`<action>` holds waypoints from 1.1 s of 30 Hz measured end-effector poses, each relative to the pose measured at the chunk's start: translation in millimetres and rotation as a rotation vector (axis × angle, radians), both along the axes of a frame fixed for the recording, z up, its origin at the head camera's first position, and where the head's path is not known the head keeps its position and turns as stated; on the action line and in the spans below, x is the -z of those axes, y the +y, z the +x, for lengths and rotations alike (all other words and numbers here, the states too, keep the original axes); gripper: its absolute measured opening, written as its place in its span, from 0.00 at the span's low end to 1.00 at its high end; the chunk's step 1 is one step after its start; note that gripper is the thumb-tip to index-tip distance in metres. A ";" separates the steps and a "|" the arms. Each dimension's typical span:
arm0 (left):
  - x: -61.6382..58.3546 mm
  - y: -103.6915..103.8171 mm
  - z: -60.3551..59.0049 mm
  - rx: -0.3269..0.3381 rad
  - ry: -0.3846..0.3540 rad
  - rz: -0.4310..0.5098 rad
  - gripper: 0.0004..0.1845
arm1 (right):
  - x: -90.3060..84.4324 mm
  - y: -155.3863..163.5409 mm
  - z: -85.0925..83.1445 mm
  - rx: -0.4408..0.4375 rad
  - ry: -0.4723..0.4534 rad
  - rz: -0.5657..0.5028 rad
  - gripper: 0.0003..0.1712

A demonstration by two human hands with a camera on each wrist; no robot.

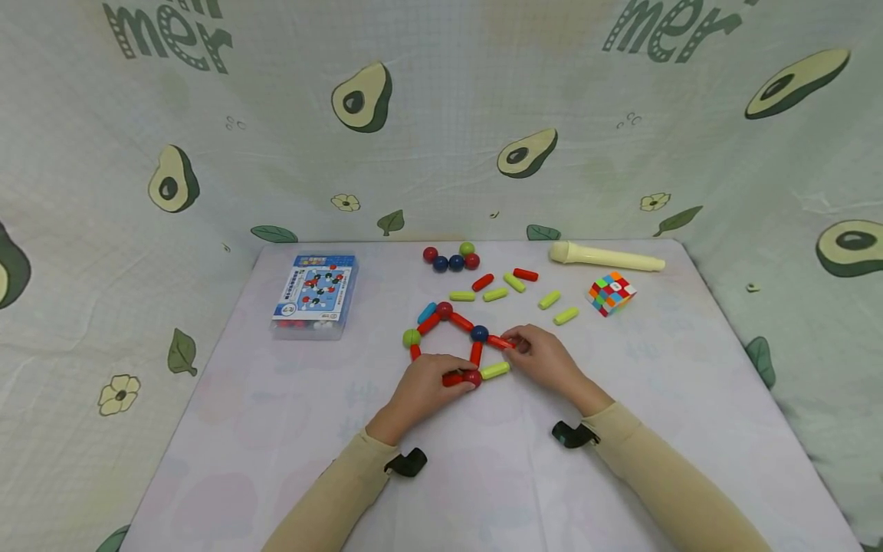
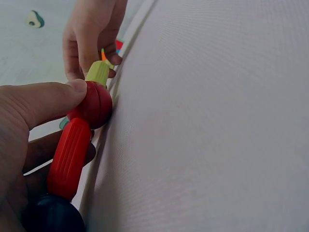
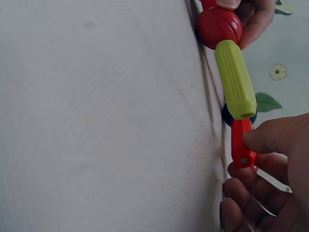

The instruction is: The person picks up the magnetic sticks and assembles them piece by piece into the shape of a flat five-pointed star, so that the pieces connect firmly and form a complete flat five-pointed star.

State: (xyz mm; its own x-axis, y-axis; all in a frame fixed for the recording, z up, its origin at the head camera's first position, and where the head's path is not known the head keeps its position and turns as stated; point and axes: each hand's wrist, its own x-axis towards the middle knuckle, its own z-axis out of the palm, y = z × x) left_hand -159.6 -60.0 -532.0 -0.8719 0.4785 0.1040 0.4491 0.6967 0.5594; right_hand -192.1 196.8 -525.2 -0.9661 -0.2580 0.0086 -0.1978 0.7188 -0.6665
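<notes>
Red rods and coloured balls form a ring-shaped model on the table. My left hand (image 1: 422, 389) grips its near side, thumb on a red ball (image 2: 98, 104). From that ball a yellow-green rod (image 1: 495, 371) sticks out to the right. Another red rod (image 1: 500, 342) extends from the dark blue ball (image 1: 479, 333), and my right hand (image 1: 548, 364) pinches its outer end between thumb and fingers. A green ball (image 1: 411, 338) and a second red ball (image 1: 444, 310) sit at the ring's left and far corners, with a blue rod (image 1: 427, 313) between them. My left hand hides the ring's near-left part.
Loose yellow-green rods (image 1: 513, 282) and red rods (image 1: 483, 282) lie beyond the model. Several loose balls (image 1: 456, 264) sit near the back edge. A boxed kit (image 1: 315, 295) stands at left; a puzzle cube (image 1: 612, 293) and a cream stick (image 1: 607, 257) are at right.
</notes>
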 end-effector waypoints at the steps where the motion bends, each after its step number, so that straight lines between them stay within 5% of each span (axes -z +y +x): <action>1: -0.2 -0.1 -0.1 0.000 0.001 -0.001 0.19 | -0.1 0.5 0.6 0.004 0.002 -0.010 0.17; 9: -1.7 -0.2 0.3 0.001 -0.007 0.008 0.19 | 0.0 7.3 9.5 0.013 0.066 -0.120 0.11; 19: -3.8 0.7 1.2 -0.003 -0.015 -0.004 0.19 | 4.5 12.7 18.0 -0.194 -0.062 -0.146 0.14; 33: -4.7 0.7 1.6 -0.016 -0.021 0.001 0.19 | 4.8 14.4 21.4 -0.196 -0.093 -0.121 0.11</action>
State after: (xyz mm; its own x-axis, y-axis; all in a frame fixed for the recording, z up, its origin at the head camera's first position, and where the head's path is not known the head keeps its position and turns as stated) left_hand -158.0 -59.3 -527.3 -0.8812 0.4648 0.0860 0.4262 0.7027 0.5697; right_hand -170.7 211.2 -530.0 -0.8958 -0.4429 -0.0362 -0.2589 0.5865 -0.7675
